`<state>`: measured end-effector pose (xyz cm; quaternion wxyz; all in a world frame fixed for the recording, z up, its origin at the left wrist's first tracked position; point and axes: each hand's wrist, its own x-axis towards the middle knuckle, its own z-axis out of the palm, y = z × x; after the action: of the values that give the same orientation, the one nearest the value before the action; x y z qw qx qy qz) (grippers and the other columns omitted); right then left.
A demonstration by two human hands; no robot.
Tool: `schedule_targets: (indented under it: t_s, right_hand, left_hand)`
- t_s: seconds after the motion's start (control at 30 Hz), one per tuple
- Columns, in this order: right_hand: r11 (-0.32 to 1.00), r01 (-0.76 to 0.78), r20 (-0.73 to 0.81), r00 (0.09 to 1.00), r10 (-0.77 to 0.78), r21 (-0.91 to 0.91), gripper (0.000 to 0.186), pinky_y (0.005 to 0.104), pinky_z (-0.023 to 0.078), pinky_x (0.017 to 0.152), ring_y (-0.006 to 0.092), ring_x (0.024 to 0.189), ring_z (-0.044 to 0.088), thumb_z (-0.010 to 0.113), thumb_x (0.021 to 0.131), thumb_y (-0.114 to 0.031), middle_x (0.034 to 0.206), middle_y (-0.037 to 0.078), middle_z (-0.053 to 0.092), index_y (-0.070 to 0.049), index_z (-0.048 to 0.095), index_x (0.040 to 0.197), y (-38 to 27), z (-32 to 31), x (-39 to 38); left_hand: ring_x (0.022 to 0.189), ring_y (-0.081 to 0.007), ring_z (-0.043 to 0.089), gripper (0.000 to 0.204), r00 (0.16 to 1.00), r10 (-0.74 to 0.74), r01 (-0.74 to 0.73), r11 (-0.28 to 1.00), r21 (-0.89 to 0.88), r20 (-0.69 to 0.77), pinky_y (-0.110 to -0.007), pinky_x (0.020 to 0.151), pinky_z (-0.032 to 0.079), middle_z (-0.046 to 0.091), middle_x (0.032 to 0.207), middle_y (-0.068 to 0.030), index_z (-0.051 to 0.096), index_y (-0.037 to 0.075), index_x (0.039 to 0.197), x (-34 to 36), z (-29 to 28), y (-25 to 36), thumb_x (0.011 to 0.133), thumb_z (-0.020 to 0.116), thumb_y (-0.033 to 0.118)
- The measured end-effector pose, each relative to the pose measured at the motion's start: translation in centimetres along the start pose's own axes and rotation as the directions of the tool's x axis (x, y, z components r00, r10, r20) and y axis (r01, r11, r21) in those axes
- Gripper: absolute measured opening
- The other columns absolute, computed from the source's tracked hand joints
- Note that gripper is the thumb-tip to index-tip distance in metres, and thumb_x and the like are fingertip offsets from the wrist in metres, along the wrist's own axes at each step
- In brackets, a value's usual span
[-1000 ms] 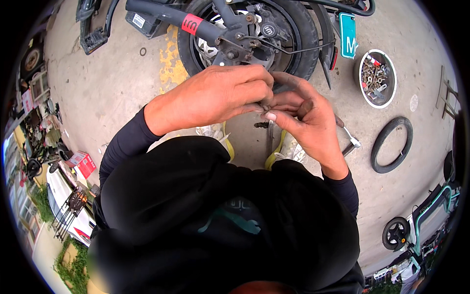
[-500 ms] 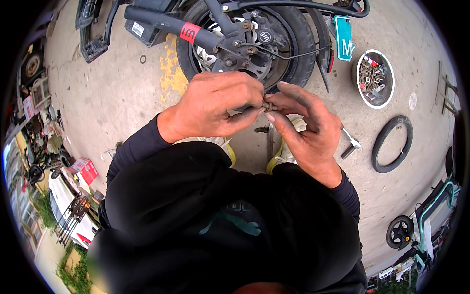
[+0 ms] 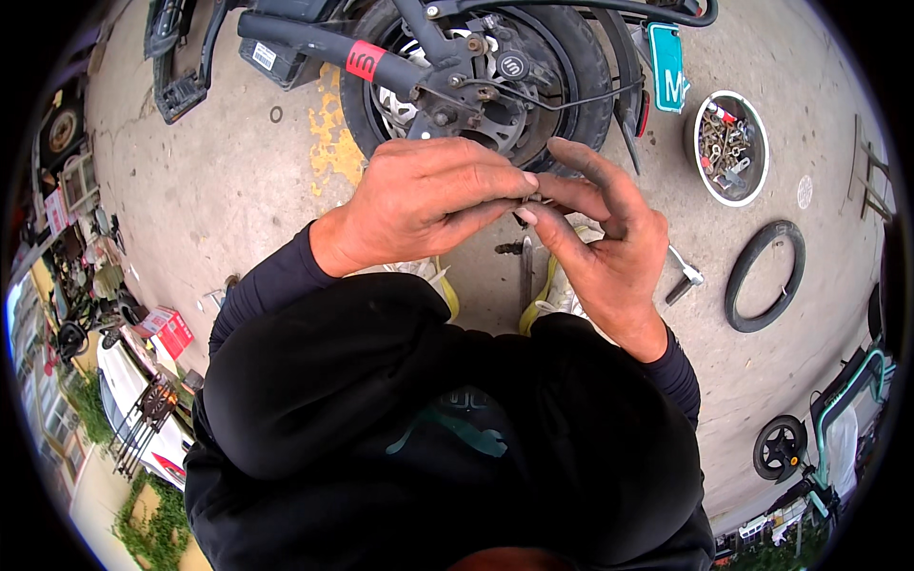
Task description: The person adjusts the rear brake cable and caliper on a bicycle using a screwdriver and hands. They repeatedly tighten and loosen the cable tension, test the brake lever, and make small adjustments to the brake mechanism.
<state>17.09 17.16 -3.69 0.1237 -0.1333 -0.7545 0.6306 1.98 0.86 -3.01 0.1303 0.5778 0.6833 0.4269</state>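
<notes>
Both my hands meet in front of the lying bike's wheel [image 3: 583, 95]. My left hand [image 3: 433, 195] is closed in a pinch, its thumb and fingertips on a small metal fastener [image 3: 532, 198]. From the other side, the thumb and index finger of my right hand [image 3: 609, 228] pinch the same piece, while another finger stands raised. Fingertips cover most of the fastener; it looks like a short bolt with a nut or washer. Beyond the hands are the wheel's hub and brake disc [image 3: 500, 119], with a dark frame tube [image 3: 314, 43] carrying a red band.
On the concrete to the right stand a bowl of loose bolts and parts [image 3: 728, 147], a black tyre [image 3: 764, 276] and a ratchet wrench [image 3: 685, 276]. Between my shoes lies a long metal tool [image 3: 526, 271]. A teal plate [image 3: 666, 68] hangs by the rear mudguard. A red box [image 3: 168, 331] is left.
My left fingertips have slid right over the fastener, hiding more of it, and now touch the right fingers. The right hand has shifted slightly.
</notes>
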Motion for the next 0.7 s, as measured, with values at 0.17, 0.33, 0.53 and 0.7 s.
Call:
schedule_targets:
  t_s: [0.17,0.33,0.53,0.7]
  right_hand:
    - [1.0,-0.027,-0.01,1.0,0.027,0.01,0.056,0.0282,0.059,0.082,0.0169,0.093,0.076,0.084,0.085,-0.003,0.101,0.014,0.079,0.004,0.058,0.134,-0.12,0.12,-0.05]
    - [0.991,-0.086,-0.015,0.996,0.088,0.101,0.053,0.0275,0.059,0.083,0.0158,0.095,0.074,0.082,0.087,-0.001,0.102,0.017,0.079,0.005,0.058,0.133,0.0,0.25,-0.13]
    - [0.932,-0.321,0.098,0.946,0.308,0.171,0.045,0.0278,0.06,0.085,0.0163,0.098,0.073,0.08,0.088,0.0,0.105,0.018,0.077,0.006,0.061,0.129,-0.21,0.21,0.02]
    - [0.855,-0.386,0.084,0.921,0.381,0.346,0.035,0.0254,0.059,0.076,0.0138,0.092,0.073,0.079,0.089,0.0,0.104,0.014,0.077,0.006,0.066,0.121,0.13,0.81,0.06]
  left_hand:
    - [0.075,-0.0229,0.074,0.035,0.998,-0.067,0.067,0.997,-0.024,-0.01,-0.029,0.06,0.058,0.075,0.092,-0.0109,0.076,0.003,0.105,0.06,0.07,0.24,0.072,0.081,-0.008]
    - [0.076,-0.0234,0.075,0.034,0.996,-0.093,0.093,0.995,-0.02,-0.014,-0.03,0.061,0.058,0.075,0.093,-0.0114,0.076,0.002,0.104,0.19,0.2,0.41,0.072,0.081,-0.008]
    - [0.076,-0.0232,0.075,0.033,0.999,-0.051,0.051,0.998,0.028,-0.002,-0.03,0.061,0.058,0.076,0.092,-0.0101,0.076,0.002,0.103,-0.61,0.63,-0.39,0.072,0.082,-0.007]
    - [0.076,-0.0233,0.075,0.029,0.99,-0.142,0.141,0.989,-0.032,-0.002,-0.031,0.062,0.059,0.076,0.091,-0.0107,0.077,0.003,0.1,-0.65,0.34,0.04,0.073,0.082,-0.004]
